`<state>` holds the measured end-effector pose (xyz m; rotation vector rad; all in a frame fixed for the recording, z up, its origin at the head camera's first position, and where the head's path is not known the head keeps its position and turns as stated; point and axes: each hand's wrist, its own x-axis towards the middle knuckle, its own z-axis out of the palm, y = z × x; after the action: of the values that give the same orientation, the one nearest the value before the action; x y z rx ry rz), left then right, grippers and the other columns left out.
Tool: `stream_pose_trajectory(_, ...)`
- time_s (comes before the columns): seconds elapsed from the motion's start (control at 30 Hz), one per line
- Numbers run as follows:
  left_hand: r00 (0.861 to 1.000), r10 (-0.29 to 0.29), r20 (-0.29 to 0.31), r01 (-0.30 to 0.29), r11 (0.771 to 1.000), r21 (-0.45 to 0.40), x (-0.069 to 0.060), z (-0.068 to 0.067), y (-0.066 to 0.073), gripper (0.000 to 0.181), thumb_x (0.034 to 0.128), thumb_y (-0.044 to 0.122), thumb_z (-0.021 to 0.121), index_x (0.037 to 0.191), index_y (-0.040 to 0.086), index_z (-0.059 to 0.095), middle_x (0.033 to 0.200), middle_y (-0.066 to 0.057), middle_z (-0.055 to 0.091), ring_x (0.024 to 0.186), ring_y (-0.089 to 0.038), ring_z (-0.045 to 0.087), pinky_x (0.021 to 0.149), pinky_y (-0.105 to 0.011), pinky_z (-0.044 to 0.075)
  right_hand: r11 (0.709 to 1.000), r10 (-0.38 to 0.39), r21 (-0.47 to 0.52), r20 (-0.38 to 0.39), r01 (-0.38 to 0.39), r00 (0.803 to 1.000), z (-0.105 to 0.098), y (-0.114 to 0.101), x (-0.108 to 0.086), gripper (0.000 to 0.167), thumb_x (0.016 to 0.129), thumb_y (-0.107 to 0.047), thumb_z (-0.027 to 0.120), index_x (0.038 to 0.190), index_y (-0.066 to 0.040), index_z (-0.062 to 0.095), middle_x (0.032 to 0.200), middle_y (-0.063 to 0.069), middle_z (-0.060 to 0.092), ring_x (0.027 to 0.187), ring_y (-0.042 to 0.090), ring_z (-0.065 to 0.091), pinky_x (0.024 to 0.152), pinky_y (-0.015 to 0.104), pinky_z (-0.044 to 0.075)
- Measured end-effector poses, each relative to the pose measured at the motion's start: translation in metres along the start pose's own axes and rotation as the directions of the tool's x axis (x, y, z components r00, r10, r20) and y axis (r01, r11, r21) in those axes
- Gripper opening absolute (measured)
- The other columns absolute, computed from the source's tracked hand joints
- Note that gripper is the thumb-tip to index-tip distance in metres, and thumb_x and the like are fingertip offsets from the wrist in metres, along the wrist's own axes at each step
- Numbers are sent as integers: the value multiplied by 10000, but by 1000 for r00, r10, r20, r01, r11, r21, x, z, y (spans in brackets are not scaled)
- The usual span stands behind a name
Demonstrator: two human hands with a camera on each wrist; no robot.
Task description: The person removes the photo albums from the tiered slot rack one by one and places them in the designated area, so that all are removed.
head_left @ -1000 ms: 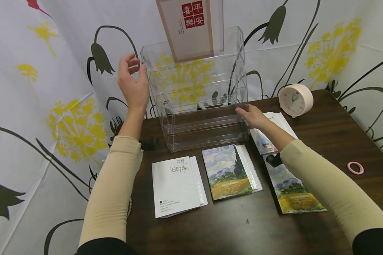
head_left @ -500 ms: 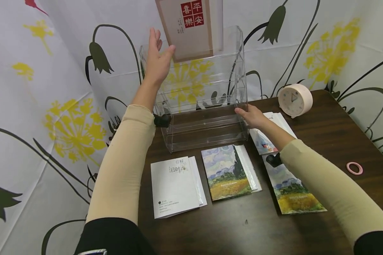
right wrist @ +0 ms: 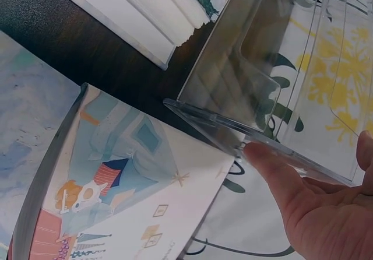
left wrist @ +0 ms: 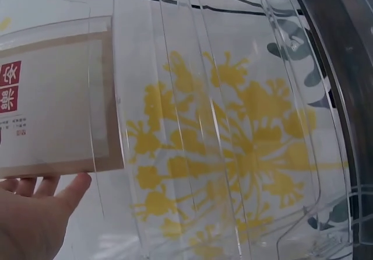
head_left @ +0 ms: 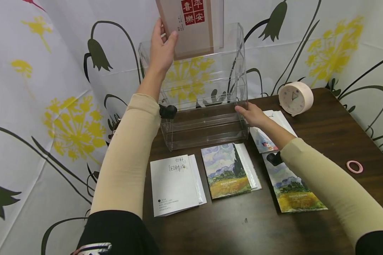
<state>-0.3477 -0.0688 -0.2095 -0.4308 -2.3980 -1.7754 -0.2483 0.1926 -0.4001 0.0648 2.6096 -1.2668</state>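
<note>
In the head view, a clear acrylic tiered display rack (head_left: 207,131) stands at the back of the table. A beige book (head_left: 191,39) with a brown border and red squares of characters stands upright in its top tier. My left hand (head_left: 161,51) holds the book's left edge, thumb in front and fingertips partly hidden behind. The left wrist view shows the thumb lapping the edge of the same book (left wrist: 58,102). My right hand (head_left: 253,115) grips the rack's lower right side. In the right wrist view, the right thumb lies against the clear side panel (right wrist: 233,67).
A white booklet (head_left: 172,187) and a painted photo album (head_left: 226,173) lie before the rack. Another photo album (head_left: 295,191) and an illustrated booklet (head_left: 263,140) lie under the right forearm. A pink clock (head_left: 296,98) and a pink ring (head_left: 355,166) are at the right.
My left hand has moved right and up from beside the rack to the book's left edge. The right hand stays on the rack, which has not moved.
</note>
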Motion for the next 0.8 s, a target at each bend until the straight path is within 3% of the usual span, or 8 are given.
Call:
stream_pose_trajectory(0.2,997,-16,-72,23,995,97,7,4,-5,526,1019,271,533,1503,188,343,1429,38,374,1242,-41,408,960,-96,342,996,32,78,24,-34,999,1,-2,-2,724,1064,-387,386,1523,96,100,1533,337,214,1349,484,336,929,534,486)
stream_pose_trajectory(0.37,994,3,-109,5,997,71,7,5,-4,427,995,233,585,1404,177,473,1369,43,476,1221,-53,459,957,-95,349,993,51,102,39,-54,998,2,-2,-3,737,1060,-404,387,1534,71,82,1533,333,218,1349,485,336,906,522,502)
stream_pose_trajectory(0.6,993,56,-106,-57,998,-11,5,6,-9,456,911,131,708,1330,92,532,1356,-23,554,1211,-98,528,975,-127,388,998,32,50,30,-34,999,4,-2,-2,743,1059,-425,376,1527,86,106,1524,337,239,1363,478,318,998,542,433)
stream_pose_trajectory(0.73,996,48,-81,-43,997,63,5,5,-12,433,884,183,740,1282,108,588,1322,-14,584,1173,-102,562,983,-168,407,996,36,78,39,-38,999,4,-2,-2,727,1063,-403,378,1525,89,107,1528,336,229,1365,480,312,973,542,454)
stream_pose_trajectory(0.8,996,73,-58,-66,991,115,5,4,-14,420,891,204,730,1277,104,598,1314,-15,586,1171,-95,554,990,-178,400,994,41,97,43,-45,998,4,-2,-2,725,1064,-396,380,1528,84,99,1527,337,226,1356,482,325,927,534,488)
